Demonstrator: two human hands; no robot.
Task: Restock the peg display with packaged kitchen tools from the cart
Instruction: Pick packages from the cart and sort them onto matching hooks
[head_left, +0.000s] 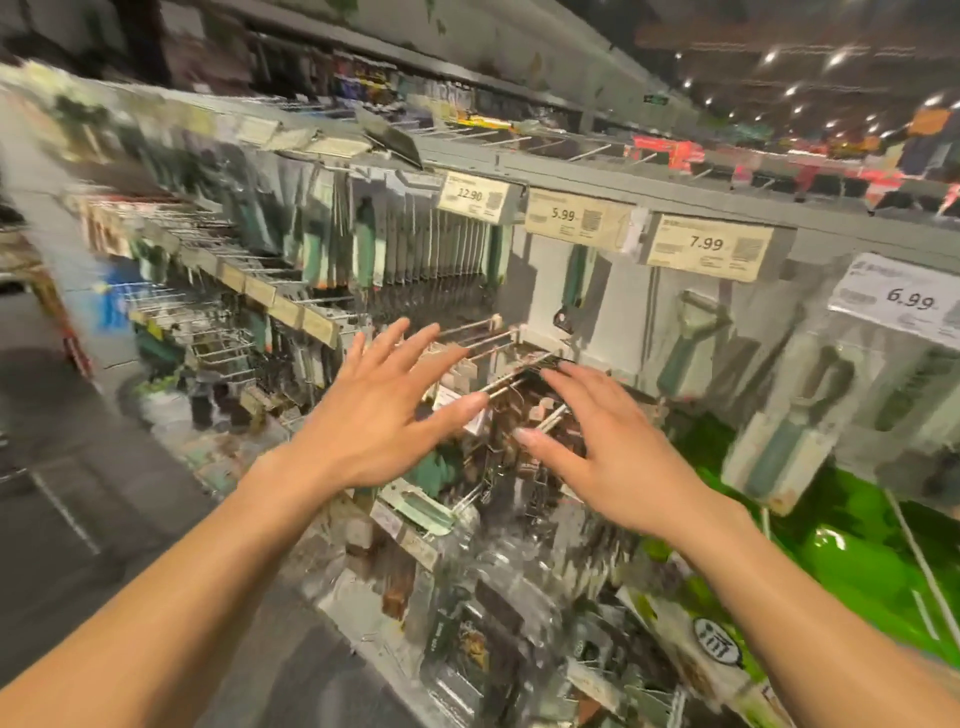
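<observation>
The peg display (550, 291) is a grey panel wall with metal hooks and price tags. Both my hands are stretched toward it with fingers spread and nothing in them. My left hand (384, 410) hovers in front of several bare metal pegs (488, 338) at mid height. My right hand (597, 452) is just right of it, fingertips near another bare peg (550, 418). Packaged peelers with green handles (691, 343) hang to the right under the 7.99 tag. A dense row of packaged tools (415, 249) hangs to the upper left. The view is motion-blurred.
Price tags reading 12.90 (475, 196), 5.99 (571, 215), 7.99 (709, 244) and 6.99 (904, 299) line the top rail. Lower pegs hold blurred packages (498, 623). Bright green goods (852, 540) lie at the lower right. The aisle floor (78, 467) runs along the left.
</observation>
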